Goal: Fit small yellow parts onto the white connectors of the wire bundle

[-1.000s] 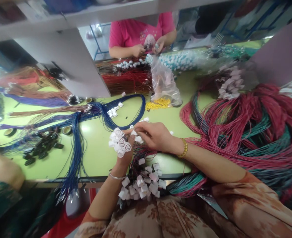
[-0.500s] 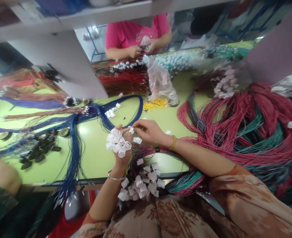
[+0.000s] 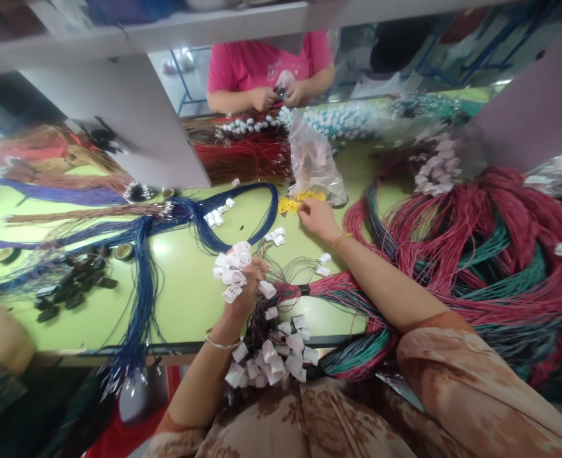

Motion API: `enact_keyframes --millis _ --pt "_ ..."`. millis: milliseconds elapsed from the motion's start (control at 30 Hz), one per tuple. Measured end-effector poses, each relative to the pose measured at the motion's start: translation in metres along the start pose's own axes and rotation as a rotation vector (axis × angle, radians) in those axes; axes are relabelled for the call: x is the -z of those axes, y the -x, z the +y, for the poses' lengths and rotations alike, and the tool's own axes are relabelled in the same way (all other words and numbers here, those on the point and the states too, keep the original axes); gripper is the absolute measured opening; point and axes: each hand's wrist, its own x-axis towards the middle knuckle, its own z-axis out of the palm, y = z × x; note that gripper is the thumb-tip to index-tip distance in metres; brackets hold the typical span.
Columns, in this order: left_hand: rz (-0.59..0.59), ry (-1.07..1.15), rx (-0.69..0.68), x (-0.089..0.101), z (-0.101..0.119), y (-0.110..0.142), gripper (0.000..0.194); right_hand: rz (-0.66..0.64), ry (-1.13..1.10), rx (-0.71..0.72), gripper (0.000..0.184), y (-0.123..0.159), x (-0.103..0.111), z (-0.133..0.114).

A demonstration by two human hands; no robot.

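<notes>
My left hand [image 3: 246, 289] is raised over the green table [image 3: 185, 280] and grips a cluster of white connectors [image 3: 232, 272] on thin wires. More wired white connectors [image 3: 274, 356] hang from that bundle over the table edge into my lap. My right hand [image 3: 316, 217] is stretched forward, fingertips on the pile of small yellow parts [image 3: 296, 201] beside a clear plastic bag [image 3: 315, 162]. Whether it has pinched a part, I cannot tell. Loose white connectors [image 3: 276, 236] lie between the two hands.
A large heap of red and green wires [image 3: 476, 254] fills the right side. Blue wire bundles [image 3: 142, 254] and black parts [image 3: 71, 286] lie on the left. A person in a pink shirt [image 3: 266, 63] works across the table. A grey shelf panel [image 3: 133, 114] stands ahead.
My right hand left the connector cluster and reached forward to the yellow parts pile. My left hand stayed put, still holding the connectors.
</notes>
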Motion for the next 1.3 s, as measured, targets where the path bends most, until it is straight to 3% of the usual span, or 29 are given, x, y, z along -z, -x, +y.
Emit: enact_keyframes --millis 100,267,500,567,633,767,967,1133,1300 --pt "-0.076 0.047 0.007 0.0 0.002 -0.001 0.061 -0.005 0.0 -0.003 0.016 -0.002 -0.002 0.001" --pt "-0.098 0.125 0.112 -0.003 0.011 -0.001 0.062 -0.02 0.056 -0.02 0.015 -0.001 -0.001 -0.001" --pt "-0.037 0.168 0.117 -0.003 0.014 -0.001 0.062 0.032 0.077 -0.048 0.014 0.003 0.002 0.002" --pt "-0.012 0.171 0.105 -0.003 0.014 -0.001 0.06 0.06 -0.038 -0.043 0.008 0.003 0.006 0.003" --pt "-0.008 0.171 0.097 -0.003 0.014 0.0 0.057 0.037 -0.29 -0.1 0.006 0.004 0.011 0.002" --pt "0.015 0.166 0.087 -0.005 0.018 0.001 0.051 -0.14 -0.864 -0.336 0.017 0.007 0.02 -0.011" --pt "0.064 0.159 0.098 -0.008 0.021 0.001 0.038 -0.376 -1.244 -0.406 0.015 0.017 0.028 -0.035" --pt "0.1 0.129 0.096 -0.007 0.02 -0.001 0.033 -0.612 -1.362 -0.321 0.014 0.03 0.032 -0.048" --pt "0.112 0.159 0.111 -0.005 0.015 -0.004 0.027 -0.585 -1.335 -0.17 0.022 0.045 0.036 -0.063"
